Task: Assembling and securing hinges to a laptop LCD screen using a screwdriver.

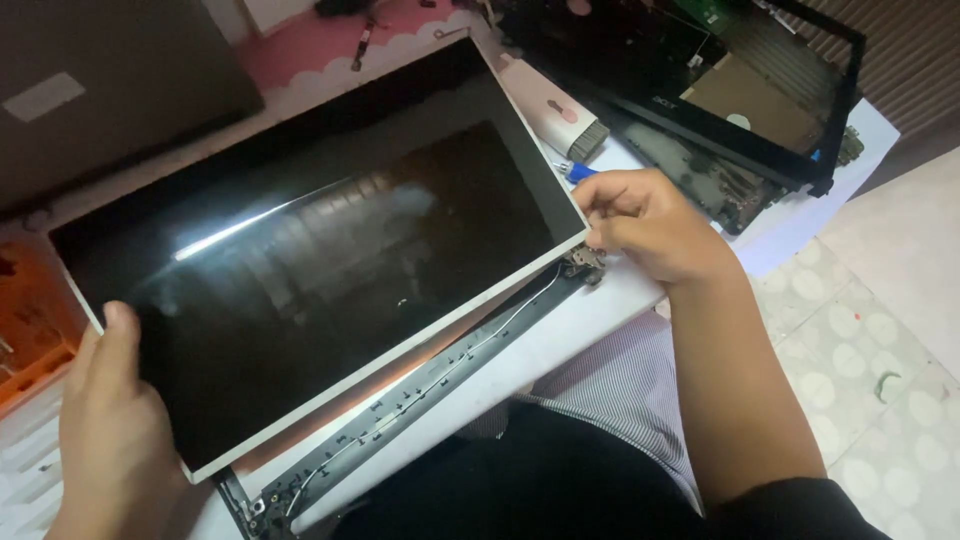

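Left hand (110, 420) grips the near-left corner of the thin glossy black screen panel (320, 250), thumb on the glass. Right hand (645, 225) pinches its right corner above the dark lid frame (440, 375) on the white worktop (560, 335). I'd lift evenly and keep thumbs off the glass.

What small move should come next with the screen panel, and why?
Probably lift the panel a little further off the lid: both the left hand and right hand grip its corners, and its near edge is already raised above the lid's cable.
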